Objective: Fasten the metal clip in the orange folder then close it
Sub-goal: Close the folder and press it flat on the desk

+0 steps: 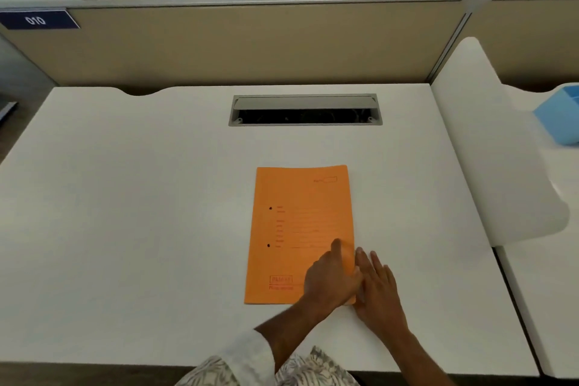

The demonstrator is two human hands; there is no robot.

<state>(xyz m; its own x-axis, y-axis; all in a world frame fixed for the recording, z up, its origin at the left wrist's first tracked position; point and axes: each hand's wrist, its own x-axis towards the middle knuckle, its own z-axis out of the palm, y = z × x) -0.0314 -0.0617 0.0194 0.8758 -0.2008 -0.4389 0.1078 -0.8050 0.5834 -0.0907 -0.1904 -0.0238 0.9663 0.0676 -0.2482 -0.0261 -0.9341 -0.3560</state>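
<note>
At lower centre of the frame: the orange folder (299, 229) lies flat and shut on the white desk (125, 197), front cover up, its spine on the left where two dark punch holes (270, 208) show.
Left hand: the left hand (330, 279) rests palm down on the cover's lower right part, forefinger stretched out, fingers unclenched and holding nothing.
Right hand: the right hand (377, 285) lies flat just beside the folder's right edge, fingers spread, its thumb side meeting that edge; it grasps nothing that I can see.
Metal clip: hidden; whether it is fastened cannot be told from this view.
Risk, cover: if the clip inside is unfastened, pressing the cover down would likely leave it loose.
Risk, slide: a push from the right hand could skid the light folder leftward on the smooth desk.
Cable tray: the open cable tray (305, 110) at upper centre is dark inside; its contents are unclear.
Blue box: the blue box (559, 117) at the right edge is cut off, its contents unseen.
</note>
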